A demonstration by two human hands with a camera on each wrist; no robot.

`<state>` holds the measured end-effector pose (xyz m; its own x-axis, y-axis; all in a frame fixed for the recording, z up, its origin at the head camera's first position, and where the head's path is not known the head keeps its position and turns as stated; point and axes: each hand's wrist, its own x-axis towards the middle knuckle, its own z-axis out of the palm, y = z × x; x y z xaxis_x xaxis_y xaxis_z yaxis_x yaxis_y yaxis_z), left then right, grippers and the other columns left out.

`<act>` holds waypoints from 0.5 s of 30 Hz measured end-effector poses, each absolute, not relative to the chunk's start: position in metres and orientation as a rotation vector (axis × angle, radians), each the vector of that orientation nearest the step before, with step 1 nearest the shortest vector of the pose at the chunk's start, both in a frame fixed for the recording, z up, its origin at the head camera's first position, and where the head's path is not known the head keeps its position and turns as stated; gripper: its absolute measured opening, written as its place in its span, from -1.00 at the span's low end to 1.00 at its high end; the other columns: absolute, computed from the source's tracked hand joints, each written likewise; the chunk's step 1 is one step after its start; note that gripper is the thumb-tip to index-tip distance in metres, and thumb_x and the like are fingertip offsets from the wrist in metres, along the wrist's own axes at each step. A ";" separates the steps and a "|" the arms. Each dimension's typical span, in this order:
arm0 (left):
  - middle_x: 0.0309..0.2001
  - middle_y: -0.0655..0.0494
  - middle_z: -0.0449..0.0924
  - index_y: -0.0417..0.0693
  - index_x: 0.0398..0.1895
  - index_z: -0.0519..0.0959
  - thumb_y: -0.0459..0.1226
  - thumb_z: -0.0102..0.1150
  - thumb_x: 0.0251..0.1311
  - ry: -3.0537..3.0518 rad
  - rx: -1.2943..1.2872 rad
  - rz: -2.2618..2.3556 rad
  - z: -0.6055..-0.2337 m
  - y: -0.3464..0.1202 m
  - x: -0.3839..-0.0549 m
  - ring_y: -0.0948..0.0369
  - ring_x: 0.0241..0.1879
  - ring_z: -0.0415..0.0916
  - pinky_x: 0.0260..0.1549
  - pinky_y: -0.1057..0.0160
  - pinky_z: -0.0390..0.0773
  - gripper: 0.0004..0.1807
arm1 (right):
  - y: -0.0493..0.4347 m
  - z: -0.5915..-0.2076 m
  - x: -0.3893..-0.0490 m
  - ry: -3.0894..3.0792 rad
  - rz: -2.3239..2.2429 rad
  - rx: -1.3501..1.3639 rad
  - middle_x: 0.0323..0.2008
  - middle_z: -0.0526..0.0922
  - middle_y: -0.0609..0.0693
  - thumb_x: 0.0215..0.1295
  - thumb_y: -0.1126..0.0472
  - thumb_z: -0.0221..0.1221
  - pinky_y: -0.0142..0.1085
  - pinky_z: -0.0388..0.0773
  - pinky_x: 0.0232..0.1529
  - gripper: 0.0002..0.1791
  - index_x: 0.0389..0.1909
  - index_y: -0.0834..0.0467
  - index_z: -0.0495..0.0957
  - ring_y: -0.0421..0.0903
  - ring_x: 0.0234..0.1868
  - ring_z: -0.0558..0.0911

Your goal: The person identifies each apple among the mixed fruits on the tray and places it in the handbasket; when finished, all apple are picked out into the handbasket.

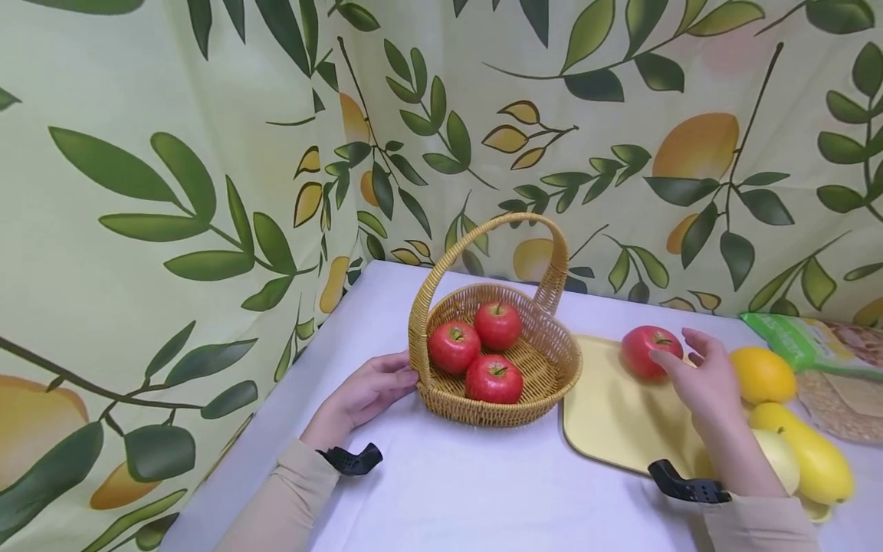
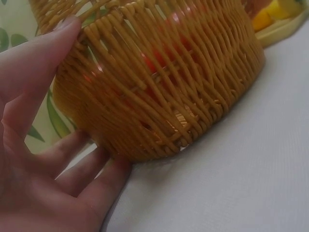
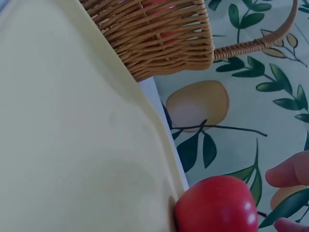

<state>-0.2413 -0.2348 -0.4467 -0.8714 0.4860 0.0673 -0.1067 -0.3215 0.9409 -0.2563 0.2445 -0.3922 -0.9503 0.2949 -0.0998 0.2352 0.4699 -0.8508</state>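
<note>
A wicker basket (image 1: pixel 483 414) with a tall arched handle holds 3 red apples (image 1: pixel 494 379). My left hand (image 1: pixel 369 391) rests against the basket's left side; in the left wrist view, the thumb lies near the rim and the extended fingers (image 2: pixel 104 181) touch the lower wall. Another red apple (image 1: pixel 645 353) sits at the far end of a pale yellow tray (image 1: pixel 607 414). Beside that apple is my right hand (image 1: pixel 717 391), its fingers parted and loosely bent. The right wrist view shows a gap between the fingers (image 3: pixel 292 171) and the apple (image 3: pixel 217 208).
An orange (image 1: pixel 762 374), an elongated yellow fruit (image 1: pixel 814 452) and a pale round fruit (image 1: pixel 778 458) lie around the right forearm. A green plastic package (image 1: pixel 786 341) is at the far right. Leaf-patterned cloth (image 1: pixel 586 138) stands behind and left of the white table (image 1: pixel 469 491).
</note>
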 end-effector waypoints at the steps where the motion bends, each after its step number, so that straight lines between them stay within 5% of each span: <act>1: 0.30 -0.01 0.54 0.14 0.08 0.73 -0.55 0.01 0.37 1.549 0.489 2.238 -0.447 -0.235 -0.241 0.21 0.20 0.53 0.32 0.17 0.44 -0.52 | 0.245 -0.393 -0.257 -2.643 1.516 -0.483 0.58 -0.06 0.38 0.46 -0.15 0.15 0.35 0.27 0.35 0.01 0.63 0.26 -0.16 0.42 0.51 0.03; 8: 0.29 -0.03 0.55 0.08 0.13 0.71 -0.53 0.03 0.37 1.540 0.483 2.249 -0.447 -0.235 -0.240 0.19 0.21 0.53 0.33 0.16 0.43 -0.55 | 0.245 -0.403 -0.261 -2.643 1.565 -0.528 0.60 -0.23 0.36 0.45 -0.24 0.11 0.31 0.19 0.40 0.11 0.63 0.25 -0.32 0.42 0.54 -0.03; 15: 0.34 -0.07 0.50 -0.28 0.34 0.51 -0.50 0.09 0.36 1.559 0.450 2.245 -0.446 -0.235 -0.239 0.14 0.26 0.50 0.35 0.14 0.41 -0.53 | 0.249 -0.412 -0.265 -2.672 1.602 -0.513 0.60 -0.31 0.35 0.43 -0.30 0.09 0.33 0.13 0.42 0.15 0.63 0.22 -0.38 0.43 0.54 -0.10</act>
